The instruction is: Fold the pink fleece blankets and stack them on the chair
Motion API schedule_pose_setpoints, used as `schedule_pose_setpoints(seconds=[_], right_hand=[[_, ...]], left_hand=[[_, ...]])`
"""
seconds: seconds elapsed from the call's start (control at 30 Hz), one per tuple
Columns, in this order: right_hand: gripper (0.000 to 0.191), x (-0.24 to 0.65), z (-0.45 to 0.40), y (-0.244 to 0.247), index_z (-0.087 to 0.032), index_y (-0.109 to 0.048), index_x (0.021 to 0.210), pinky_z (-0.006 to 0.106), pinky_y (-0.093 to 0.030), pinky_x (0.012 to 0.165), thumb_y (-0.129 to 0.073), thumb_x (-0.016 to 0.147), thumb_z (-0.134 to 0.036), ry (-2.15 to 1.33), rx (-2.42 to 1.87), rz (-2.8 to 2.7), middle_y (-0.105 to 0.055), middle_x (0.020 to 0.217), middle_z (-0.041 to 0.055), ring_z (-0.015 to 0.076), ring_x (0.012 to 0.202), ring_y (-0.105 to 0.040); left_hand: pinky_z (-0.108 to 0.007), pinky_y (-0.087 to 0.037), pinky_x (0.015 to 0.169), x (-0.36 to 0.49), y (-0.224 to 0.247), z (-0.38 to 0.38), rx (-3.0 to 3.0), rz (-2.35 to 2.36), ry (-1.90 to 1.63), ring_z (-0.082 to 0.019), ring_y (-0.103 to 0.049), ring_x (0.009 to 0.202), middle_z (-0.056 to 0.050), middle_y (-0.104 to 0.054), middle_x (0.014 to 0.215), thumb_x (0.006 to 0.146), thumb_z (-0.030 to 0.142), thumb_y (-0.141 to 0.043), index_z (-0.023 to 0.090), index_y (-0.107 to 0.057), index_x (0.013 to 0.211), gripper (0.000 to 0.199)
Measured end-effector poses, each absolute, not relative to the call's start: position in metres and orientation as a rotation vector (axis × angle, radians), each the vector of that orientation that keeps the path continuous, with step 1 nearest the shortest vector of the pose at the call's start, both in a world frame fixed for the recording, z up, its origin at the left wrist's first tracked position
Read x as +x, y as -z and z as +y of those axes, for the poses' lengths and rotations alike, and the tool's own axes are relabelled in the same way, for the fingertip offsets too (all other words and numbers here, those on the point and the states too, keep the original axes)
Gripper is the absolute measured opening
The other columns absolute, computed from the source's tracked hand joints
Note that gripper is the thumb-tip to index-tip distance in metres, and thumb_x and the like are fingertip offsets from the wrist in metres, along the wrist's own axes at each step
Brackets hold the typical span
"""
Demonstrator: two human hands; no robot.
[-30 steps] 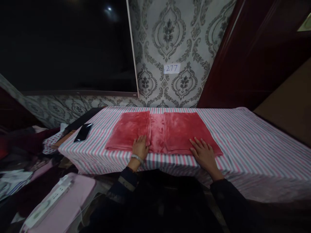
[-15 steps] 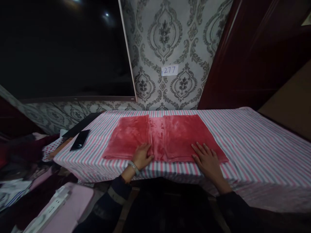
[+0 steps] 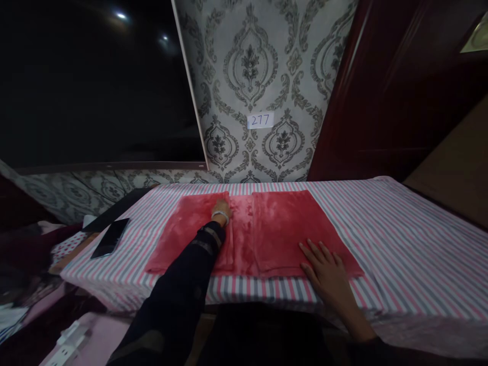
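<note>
A red plush cloth [image 3: 292, 223] lies on the table, its left and right sides folded inward with a paler strip of the same cloth between them. My left hand [image 3: 221, 207], with a bracelet at the wrist, is on the left folded panel close to its inner edge, toward the far side. Its fingers look bent downward and their tips are hidden, so I cannot tell if they grip the cloth. My right hand [image 3: 324, 267] rests open, fingers spread, on the near right corner of the right panel.
Pink, grey and white striped fabric [image 3: 396, 239] covers the table. A black phone [image 3: 110, 238] lies on its left side. Behind stand a large dark screen [image 3: 99, 91] and a patterned wall with a paper marked 277 [image 3: 260, 120]. A white power strip [image 3: 68, 345] is at lower left.
My left hand has moved away from me along the inner edge of the left panel, from its near end toward the far end. My right hand stays on the near right corner.
</note>
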State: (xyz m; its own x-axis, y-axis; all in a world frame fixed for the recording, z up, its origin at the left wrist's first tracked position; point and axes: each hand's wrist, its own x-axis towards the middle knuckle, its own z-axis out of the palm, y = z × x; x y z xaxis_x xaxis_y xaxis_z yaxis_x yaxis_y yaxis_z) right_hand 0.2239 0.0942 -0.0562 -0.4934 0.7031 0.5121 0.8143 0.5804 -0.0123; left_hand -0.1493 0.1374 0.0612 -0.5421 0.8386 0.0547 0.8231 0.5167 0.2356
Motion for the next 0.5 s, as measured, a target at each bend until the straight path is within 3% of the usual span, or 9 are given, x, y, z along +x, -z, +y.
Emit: schedule_pose_setpoints(seconds=[0.1,0.23,0.37,0.5], right_hand=[[0.049,0.225,0.095,0.057,-0.031,-0.054,0.148,0.053,-0.038,0.108,-0.038,0.102,-0.038,0.302,-1.211,-2.352,-0.05,0.155,0.0038,0.0319,0.143,-0.041],[0.049,0.225,0.095,0.059,-0.03,-0.054,0.148,0.053,-0.038,0.108,-0.037,0.102,-0.039,0.293,-1.21,-2.349,-0.049,0.156,0.0039,0.032,0.144,-0.039],[0.049,0.224,0.094,0.058,-0.031,-0.056,0.146,0.054,-0.04,0.107,-0.037,0.101,-0.039,0.295,-1.217,-2.341,-0.05,0.155,0.0035,0.0325,0.142,-0.042],[0.05,0.223,0.093,0.055,-0.031,-0.055,0.146,0.055,-0.039,0.107,-0.035,0.102,-0.039,0.282,-1.22,-2.344,-0.05,0.155,0.0043,0.0324,0.142,-0.042]], left_hand=[[-0.043,-0.051,0.099,-0.153,-0.052,0.139,1.428,2.705,-0.322,-0.036,-0.063,0.121,-0.028,-0.059,0.134,0.089,0.022,-0.06,0.008,-0.056,0.132,0.046],[-0.037,-0.049,0.102,-0.156,-0.054,0.142,1.445,2.73,-0.334,-0.029,-0.063,0.124,-0.022,-0.063,0.132,0.095,0.017,-0.046,0.01,-0.059,0.13,0.038],[-0.036,-0.051,0.098,-0.149,-0.051,0.145,1.498,2.697,-0.32,-0.029,-0.066,0.117,-0.021,-0.064,0.131,0.092,0.022,-0.053,0.01,-0.061,0.13,0.041],[-0.032,-0.051,0.096,-0.152,-0.057,0.148,1.559,2.62,-0.292,-0.027,-0.068,0.112,-0.016,-0.072,0.115,0.095,0.031,-0.053,0.013,-0.069,0.116,0.032]])
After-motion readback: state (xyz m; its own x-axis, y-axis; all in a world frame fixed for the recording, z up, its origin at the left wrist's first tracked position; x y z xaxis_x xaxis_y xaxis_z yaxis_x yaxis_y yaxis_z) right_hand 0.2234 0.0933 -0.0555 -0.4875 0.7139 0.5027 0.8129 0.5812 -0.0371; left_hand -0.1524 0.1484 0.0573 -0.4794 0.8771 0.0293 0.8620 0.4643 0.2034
